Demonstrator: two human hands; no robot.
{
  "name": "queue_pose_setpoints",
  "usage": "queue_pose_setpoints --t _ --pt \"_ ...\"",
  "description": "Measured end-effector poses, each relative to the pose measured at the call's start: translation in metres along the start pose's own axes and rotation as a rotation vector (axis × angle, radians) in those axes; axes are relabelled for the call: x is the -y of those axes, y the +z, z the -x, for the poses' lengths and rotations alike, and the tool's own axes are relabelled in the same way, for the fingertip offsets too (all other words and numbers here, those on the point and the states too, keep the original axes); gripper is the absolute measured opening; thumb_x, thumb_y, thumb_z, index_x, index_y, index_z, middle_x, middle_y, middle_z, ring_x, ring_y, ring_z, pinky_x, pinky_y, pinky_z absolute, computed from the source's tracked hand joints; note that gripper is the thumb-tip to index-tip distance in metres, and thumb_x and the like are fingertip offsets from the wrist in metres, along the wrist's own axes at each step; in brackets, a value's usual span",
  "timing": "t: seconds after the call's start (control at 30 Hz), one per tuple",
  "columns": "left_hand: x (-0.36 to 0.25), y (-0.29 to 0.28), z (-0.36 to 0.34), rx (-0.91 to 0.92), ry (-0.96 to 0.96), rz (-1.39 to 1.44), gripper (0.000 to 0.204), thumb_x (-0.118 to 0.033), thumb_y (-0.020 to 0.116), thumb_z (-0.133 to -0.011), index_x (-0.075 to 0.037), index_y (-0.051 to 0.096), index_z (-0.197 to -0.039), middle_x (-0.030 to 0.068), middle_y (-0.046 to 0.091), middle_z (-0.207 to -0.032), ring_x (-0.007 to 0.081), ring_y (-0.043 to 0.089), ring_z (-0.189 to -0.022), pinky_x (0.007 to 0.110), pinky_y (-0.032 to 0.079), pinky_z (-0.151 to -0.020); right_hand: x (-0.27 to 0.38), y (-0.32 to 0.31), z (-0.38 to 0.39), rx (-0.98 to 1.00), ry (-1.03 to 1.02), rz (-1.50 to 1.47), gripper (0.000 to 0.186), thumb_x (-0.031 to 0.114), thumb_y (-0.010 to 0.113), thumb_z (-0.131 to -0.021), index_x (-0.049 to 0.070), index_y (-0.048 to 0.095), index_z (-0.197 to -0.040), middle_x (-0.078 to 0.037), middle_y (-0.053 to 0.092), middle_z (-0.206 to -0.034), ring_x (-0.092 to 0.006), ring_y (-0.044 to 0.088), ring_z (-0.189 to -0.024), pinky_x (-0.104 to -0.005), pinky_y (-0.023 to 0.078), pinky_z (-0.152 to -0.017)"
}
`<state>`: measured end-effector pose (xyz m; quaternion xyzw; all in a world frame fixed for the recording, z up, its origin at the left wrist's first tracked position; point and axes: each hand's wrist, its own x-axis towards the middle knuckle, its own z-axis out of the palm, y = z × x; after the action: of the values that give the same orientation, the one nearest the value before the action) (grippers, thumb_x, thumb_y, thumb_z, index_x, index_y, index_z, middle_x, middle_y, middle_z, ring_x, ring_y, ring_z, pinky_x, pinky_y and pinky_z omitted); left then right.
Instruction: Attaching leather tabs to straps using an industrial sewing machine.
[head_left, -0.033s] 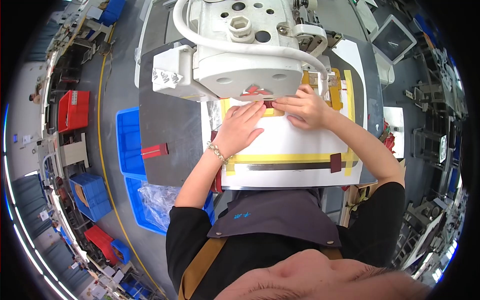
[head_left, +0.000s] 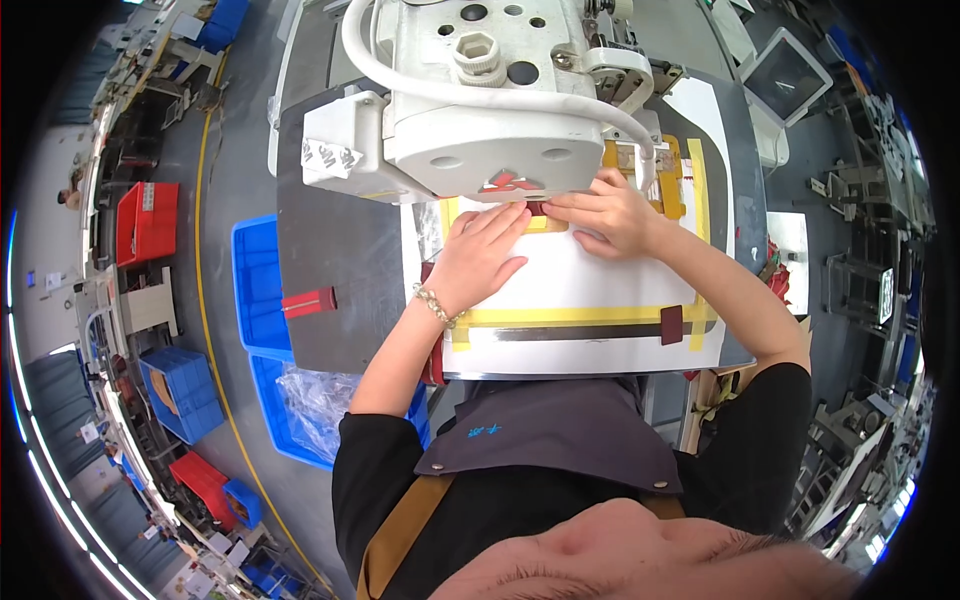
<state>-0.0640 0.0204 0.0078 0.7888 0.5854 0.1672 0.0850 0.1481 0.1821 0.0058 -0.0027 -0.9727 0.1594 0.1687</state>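
Under the white head of a sewing machine [head_left: 500, 140], a small dark red piece [head_left: 535, 208] lies on a yellow-taped pad over a white sheet [head_left: 580, 280]. My left hand [head_left: 478, 255] lies palm down, fingers stretched out, tips touching the sheet at the piece’s left end. My right hand [head_left: 612, 222] rests at the piece’s right side, index finger extended onto it, thumb lower on the sheet. Part of the piece is hidden by fingers and machine. A yellow jig plate [head_left: 675, 185] sits behind my right hand.
A red zippered piece [head_left: 308, 304] lies on the dark tabletop at left, beside blue bins [head_left: 255, 270]. A maroon piece [head_left: 671, 325] is near the front right. A screen [head_left: 785, 80] stands back right. Red crates [head_left: 147, 225] and a distant person [head_left: 72, 195] are left.
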Motion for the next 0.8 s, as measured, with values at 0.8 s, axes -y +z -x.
queue_pose_setpoints --t 0.8 --pt "0.014 -0.008 -0.003 -0.116 0.059 0.116 0.035 -0.016 0.067 -0.08 -0.006 0.063 -0.113 0.0061 0.062 -0.119 0.0221 0.056 -0.11 0.034 0.041 -0.092 -0.009 0.012 0.001 -0.103 0.001 -0.175 0.046 0.008 0.062 -0.067 0.01 0.064 -0.113 -0.002 0.064 -0.114 -0.0223 0.056 -0.104 -0.0383 0.034 -0.089"
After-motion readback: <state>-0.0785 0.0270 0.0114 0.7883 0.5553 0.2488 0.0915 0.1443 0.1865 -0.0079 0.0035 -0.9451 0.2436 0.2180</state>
